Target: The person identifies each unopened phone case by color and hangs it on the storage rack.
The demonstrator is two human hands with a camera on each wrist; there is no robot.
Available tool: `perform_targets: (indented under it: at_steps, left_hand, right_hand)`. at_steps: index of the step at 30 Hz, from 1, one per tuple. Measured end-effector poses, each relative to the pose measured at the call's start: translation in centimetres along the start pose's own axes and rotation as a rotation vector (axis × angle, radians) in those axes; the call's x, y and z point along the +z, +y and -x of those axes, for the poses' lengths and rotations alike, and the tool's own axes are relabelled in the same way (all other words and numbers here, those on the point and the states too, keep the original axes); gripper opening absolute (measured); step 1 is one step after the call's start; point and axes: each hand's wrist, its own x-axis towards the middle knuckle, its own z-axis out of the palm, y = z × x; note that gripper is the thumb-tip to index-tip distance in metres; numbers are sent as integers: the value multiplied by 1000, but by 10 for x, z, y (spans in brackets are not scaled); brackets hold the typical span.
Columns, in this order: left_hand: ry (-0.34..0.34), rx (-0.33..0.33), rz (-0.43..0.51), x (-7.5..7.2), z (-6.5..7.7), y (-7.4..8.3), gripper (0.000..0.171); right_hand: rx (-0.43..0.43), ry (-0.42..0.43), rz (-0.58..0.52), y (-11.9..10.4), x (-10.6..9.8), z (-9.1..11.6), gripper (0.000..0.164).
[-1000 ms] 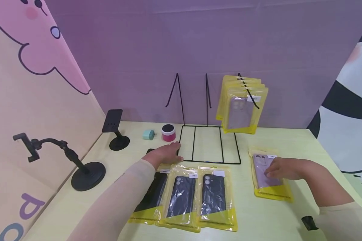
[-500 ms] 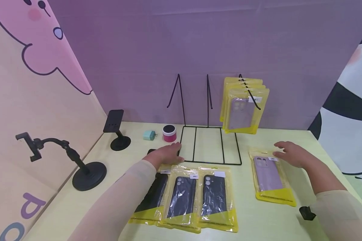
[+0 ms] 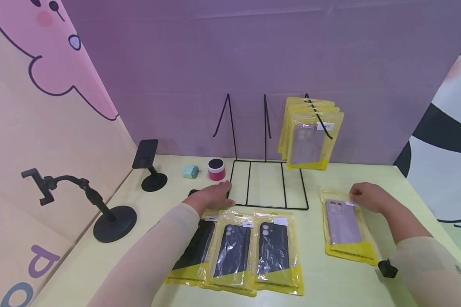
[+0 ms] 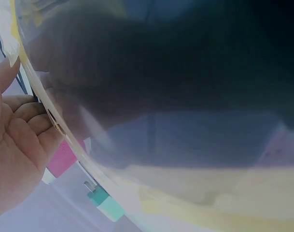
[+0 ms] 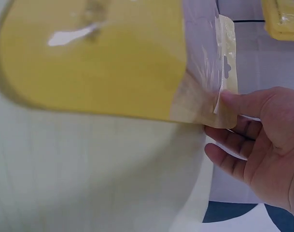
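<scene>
My right hand (image 3: 370, 197) pinches the upper right corner of a yellow-trimmed clear pouch with a lilac phone case (image 3: 343, 221) inside. In the right wrist view the thumb lies on top of the pouch edge (image 5: 227, 48), near its hang hole, with fingers beneath. My left hand (image 3: 213, 197) holds the left front corner of a black wire display rack (image 3: 269, 208). Several similar pouches with lilac cases (image 3: 309, 143) hang from the rack's right hook. Below my left hand lie pouches with dark phone cases (image 3: 273, 247), partly overlapping; the leftmost is partly hidden by my forearm.
The rack's left hook (image 3: 220, 115) and middle hook (image 3: 267, 119) hold nothing. Left of the rack stand a pink jar (image 3: 216, 170), a teal charger plug (image 3: 191, 172) and two black phone stands (image 3: 115, 224) (image 3: 150, 168). A purple backdrop closes off the table's back.
My right hand has moved from the middle of the lilac case, lifted off, and taken hold of the pouch's upper right corner. The left hand stays at the rack.
</scene>
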Motion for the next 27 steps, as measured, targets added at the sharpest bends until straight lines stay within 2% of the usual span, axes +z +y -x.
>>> perform_targets:
  at_steps: [3, 6, 14, 20, 24, 27]
  left_hand:
    - [2, -7, -1, 0, 0, 0, 87]
    - [3, -15, 8, 0, 0, 0, 87]
    - [8, -10, 7, 1, 0, 0, 87]
    - [3, -10, 8, 0, 0, 1, 86]
    - [1, -15, 16, 0, 2, 2, 86]
    - [2, -19, 24, -1, 3, 3, 86]
  right_hand:
    - [-15, 46, -36, 1, -6, 5, 14]
    - [-26, 96, -123, -3, -16, 12, 20]
    - [-33, 192, -358, -33, -47, 38, 35]
    - [-89, 229, -390, -59, -63, 55, 33]
    - [-150, 239, -378, -75, -73, 63, 28]
    - [-164, 264, -358, -89, -79, 67, 25]
